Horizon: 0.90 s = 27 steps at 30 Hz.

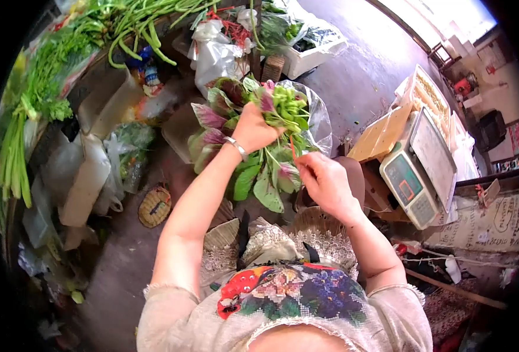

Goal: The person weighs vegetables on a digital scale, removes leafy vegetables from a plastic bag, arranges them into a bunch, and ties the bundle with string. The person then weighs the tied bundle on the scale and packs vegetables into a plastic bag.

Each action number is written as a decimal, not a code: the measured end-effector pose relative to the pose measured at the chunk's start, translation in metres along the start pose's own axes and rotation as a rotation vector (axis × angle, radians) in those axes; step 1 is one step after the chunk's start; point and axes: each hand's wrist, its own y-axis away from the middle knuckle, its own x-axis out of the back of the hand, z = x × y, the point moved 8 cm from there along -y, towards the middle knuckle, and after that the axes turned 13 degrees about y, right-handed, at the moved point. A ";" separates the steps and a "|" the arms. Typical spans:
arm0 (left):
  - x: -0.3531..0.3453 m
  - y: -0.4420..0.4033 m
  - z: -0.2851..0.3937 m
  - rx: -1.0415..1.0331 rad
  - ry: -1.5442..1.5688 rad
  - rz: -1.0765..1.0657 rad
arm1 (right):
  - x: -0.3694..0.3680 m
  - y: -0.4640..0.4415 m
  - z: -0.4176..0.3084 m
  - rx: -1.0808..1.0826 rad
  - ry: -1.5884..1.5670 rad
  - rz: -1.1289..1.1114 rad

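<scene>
The greens (286, 111) are in front of the person, above the lap, with leaves spreading toward the left and downward. The left arm reaches forward, and the left hand (258, 132) is bent over the bunch, its fingers closed around the stems. The right arm is bent at the elbow; the right hand (324, 179) is just beside, thumb and fingers nearly closed, pinching a red strip (293, 146) at the stems. Just beyond the bunch is a clear bag (320, 117). Farther ahead, a white foam box (307, 62) holds dark greens and plastic. On the right, near the scale (409, 176), a white box (409, 83) contains yellowish pieces, too small to identify. On the left, a plastic bag (135, 155) has greens inside.
</scene>
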 end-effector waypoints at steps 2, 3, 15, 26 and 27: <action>-0.016 -0.004 0.006 0.093 0.015 -0.059 | 0.004 0.011 -0.010 0.016 -0.005 0.021; -0.028 -0.008 0.013 0.078 -0.090 -0.145 | 0.011 0.014 -0.018 0.013 -0.006 0.026; -0.187 0.015 0.049 -0.008 -0.442 -0.460 | 0.080 0.058 -0.010 0.043 0.134 0.181; -0.201 0.033 0.064 0.138 -0.350 -0.641 | 0.087 0.093 0.040 0.030 -0.118 0.467; -0.207 0.035 0.066 0.191 -0.391 -0.775 | 0.086 0.096 0.045 0.006 -0.141 0.487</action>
